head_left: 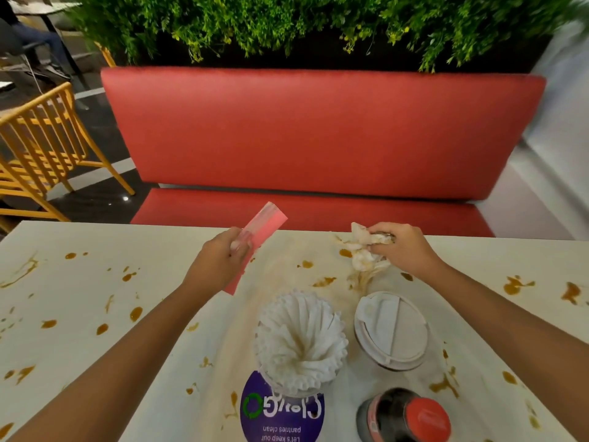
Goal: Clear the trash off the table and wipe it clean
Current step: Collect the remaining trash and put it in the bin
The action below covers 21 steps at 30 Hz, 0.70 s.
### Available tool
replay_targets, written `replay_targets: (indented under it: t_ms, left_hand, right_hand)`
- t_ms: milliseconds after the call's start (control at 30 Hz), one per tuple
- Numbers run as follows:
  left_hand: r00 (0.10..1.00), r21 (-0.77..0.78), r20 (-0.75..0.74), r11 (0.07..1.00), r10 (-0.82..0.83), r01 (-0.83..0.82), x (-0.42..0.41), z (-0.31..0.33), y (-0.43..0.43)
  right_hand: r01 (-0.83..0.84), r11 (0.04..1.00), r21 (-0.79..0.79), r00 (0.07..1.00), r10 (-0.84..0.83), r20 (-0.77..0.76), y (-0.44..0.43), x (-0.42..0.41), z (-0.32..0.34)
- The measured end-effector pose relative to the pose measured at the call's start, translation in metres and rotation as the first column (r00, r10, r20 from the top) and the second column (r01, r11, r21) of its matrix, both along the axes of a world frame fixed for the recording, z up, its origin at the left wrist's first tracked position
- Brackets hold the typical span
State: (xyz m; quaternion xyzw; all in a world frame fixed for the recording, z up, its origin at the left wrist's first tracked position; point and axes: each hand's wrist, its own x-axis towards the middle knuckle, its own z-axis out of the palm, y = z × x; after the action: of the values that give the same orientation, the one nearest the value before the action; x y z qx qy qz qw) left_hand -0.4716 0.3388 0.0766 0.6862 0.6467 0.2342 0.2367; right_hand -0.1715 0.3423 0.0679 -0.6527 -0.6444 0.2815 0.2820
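Head | left hand (220,260) grips pink strip (267,223) | right hand (406,250) clutches crumpled tissue (363,248) | bottle (408,416) cut off below

Printed upside down on a purple round sticker (282,419) on the surface (95,250), nearer than the left grip (223,260): "Let's keep our pantries clean".

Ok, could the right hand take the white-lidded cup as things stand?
Probably not yet. The right hand grips a crumpled tissue, so its fingers are taken. The path itself looks free: the white-lidded cup stands just nearer the person, with only stained table between.
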Motion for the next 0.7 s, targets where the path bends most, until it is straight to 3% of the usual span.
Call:
replay_targets:
  t_ms: [267, 400, 700]
  left_hand:
    - [0.999, 0.078, -0.015, 0.996, -0.042, 0.043, 0.004, 0.038, -0.006]
    - [0.996, 0.170, -0.030, 0.982, -0.079, 0.083, 0.011, 0.068, -0.010]
    - [0.982, 0.320, 0.006, 0.930, -0.191, 0.179, 0.022, 0.116, -0.024]
  right_hand:
    - [0.289, 0.956, 0.051, 0.939, -0.273, -0.209, -0.013, 0.018, 0.028]
    - [0.373, 0.926, 0.064, 0.874, -0.327, -0.360, -0.026, 0.029, 0.054]
    - [0.493, 0.852, 0.178, 0.832, -0.401, -0.382, -0.062, 0.041, 0.113]
